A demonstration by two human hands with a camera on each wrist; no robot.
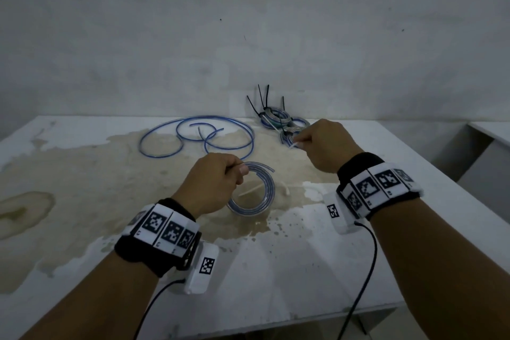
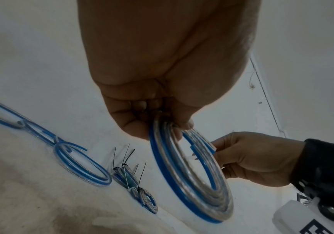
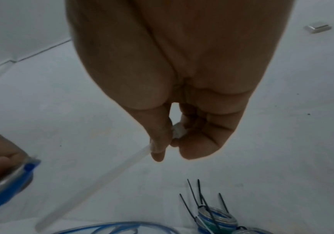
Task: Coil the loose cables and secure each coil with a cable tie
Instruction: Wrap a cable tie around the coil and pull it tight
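My left hand (image 1: 220,176) grips a coiled clear-and-blue cable (image 1: 256,196) at its top, holding it above the table; the same coil (image 2: 194,182) hangs below my curled fingers (image 2: 134,126) in the left wrist view. My right hand (image 1: 323,143) pinches a white translucent cable tie (image 3: 106,175) by its head between thumb and forefinger, the strap slanting down to the left. The right hand hovers to the right of the coil, apart from it. A loose blue cable (image 1: 198,138) sprawls in loops on the table behind.
Several finished coils bound with black ties (image 1: 278,119) lie at the table's (image 1: 82,174) back near the wall. White cable ties (image 1: 287,189) lie on the stained surface by the held coil. The table's right edge (image 1: 430,163) drops off beside another white surface.
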